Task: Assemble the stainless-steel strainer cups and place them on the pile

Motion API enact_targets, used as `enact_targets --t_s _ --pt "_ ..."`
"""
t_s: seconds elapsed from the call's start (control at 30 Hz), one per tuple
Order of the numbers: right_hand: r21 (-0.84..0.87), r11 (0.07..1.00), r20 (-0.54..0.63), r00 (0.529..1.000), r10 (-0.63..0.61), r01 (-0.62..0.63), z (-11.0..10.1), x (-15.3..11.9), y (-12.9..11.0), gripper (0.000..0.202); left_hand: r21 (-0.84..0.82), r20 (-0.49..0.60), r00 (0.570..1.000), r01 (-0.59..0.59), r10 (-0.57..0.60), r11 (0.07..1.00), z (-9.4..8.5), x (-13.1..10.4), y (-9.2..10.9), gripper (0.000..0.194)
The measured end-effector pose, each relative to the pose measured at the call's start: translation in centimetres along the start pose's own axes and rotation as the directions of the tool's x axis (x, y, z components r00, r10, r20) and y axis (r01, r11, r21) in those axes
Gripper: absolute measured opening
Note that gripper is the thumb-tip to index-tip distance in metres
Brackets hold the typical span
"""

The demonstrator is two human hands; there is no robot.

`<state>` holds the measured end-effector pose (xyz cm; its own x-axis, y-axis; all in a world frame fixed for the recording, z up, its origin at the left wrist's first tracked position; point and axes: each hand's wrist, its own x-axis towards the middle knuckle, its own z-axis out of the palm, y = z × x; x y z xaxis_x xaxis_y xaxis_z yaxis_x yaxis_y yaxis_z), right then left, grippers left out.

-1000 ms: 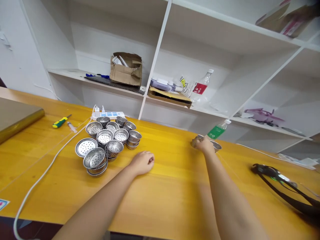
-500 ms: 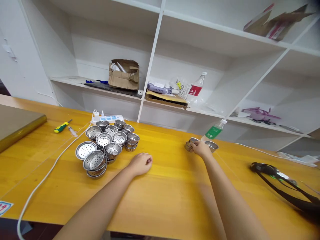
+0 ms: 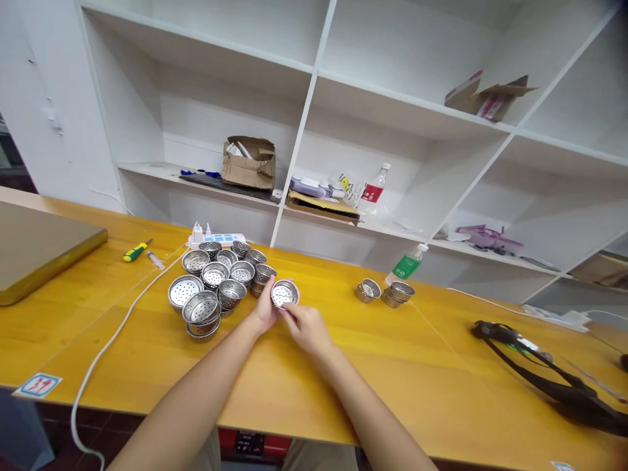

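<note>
My left hand [image 3: 265, 310] is closed around a small perforated metal cup [image 3: 284, 293], its holed bottom turned up toward me. The fingers of my right hand [image 3: 308, 327] pinch at the near rim of this same cup; their tips are partly hidden. Just left of my hands, many similar cups stand in a cluster, some stacked, among them a front stack [image 3: 201, 307] and a wide-rimmed cup [image 3: 185, 291]. Farther right are one more perforated cup [image 3: 367, 290] and a tilted stack of cups [image 3: 399, 293].
A green-labelled bottle [image 3: 407, 264] stands behind the right-hand cups. A power strip [image 3: 220, 239], white cable [image 3: 115, 330], screwdriver [image 3: 137, 250] and syringe [image 3: 156, 260] lie at left. Black straps [image 3: 534, 379] lie at far right. White shelves [image 3: 314, 69] rise behind the table.
My right hand has come left from the right-hand cups to my left hand. The left hand, a fist on the table before, now holds a perforated cup. The view has shifted slightly.
</note>
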<state>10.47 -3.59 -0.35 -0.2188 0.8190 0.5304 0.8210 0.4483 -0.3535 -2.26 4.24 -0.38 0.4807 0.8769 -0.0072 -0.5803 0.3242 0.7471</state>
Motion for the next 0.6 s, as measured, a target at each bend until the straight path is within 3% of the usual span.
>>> enact_targets --t_s 0.1,0.27,0.43,0.6 --pt "0.010 1.000 0.012 1.000 0.023 -0.024 0.9 -0.2 -1.1 0.032 -0.023 -0.083 0.996 0.014 -0.016 1.000 0.1 -0.5 0.5 0.063" --pt "-0.028 0.985 0.010 0.986 0.169 -0.169 0.4 -0.9 -0.2 0.056 0.020 -0.148 0.988 -0.027 0.029 0.999 0.0 -0.1 -0.4 0.056" --pt "-0.096 0.985 -0.011 0.989 0.146 -0.147 0.8 -1.4 1.2 0.034 0.088 -0.126 0.991 -0.039 0.050 0.995 -0.2 0.0 -1.0 0.056" --pt "0.118 0.983 -0.012 0.989 0.145 -0.143 1.0 -1.4 0.8 0.024 0.089 -0.146 0.989 0.027 -0.014 0.996 -0.3 -0.1 -0.8 0.056"
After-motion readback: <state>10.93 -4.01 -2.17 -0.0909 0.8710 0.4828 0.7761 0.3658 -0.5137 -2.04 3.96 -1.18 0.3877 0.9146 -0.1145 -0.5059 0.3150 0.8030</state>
